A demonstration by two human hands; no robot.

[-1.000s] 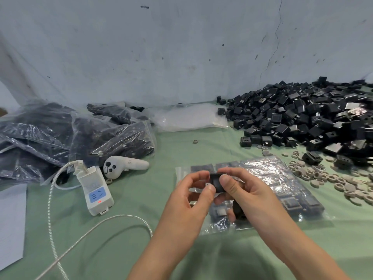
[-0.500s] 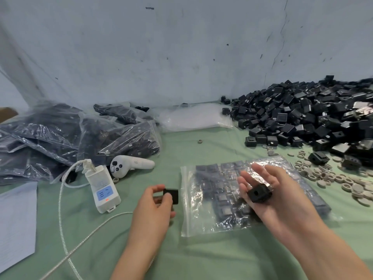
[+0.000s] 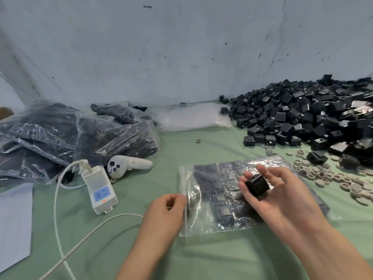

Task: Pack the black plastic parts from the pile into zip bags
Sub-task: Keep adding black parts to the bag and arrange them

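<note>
The fingers of my right hand (image 3: 282,201) are curling round one black plastic part (image 3: 257,184) above the zip bag (image 3: 214,201), those of my left hand (image 3: 164,209) are curling at its left edge, grip unclear, and the pile (image 3: 302,118) is lying far right.

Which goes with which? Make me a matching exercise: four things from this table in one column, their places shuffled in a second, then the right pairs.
Things
A. black plastic part
B. white controller
C. grey rings
D. zip bag

Places
1. scattered in front of the black pile
2. held in the right hand
3. flat on the green cloth, partly filled
4. next to the white power strip

Pairs: A-2, B-4, C-1, D-3
</note>
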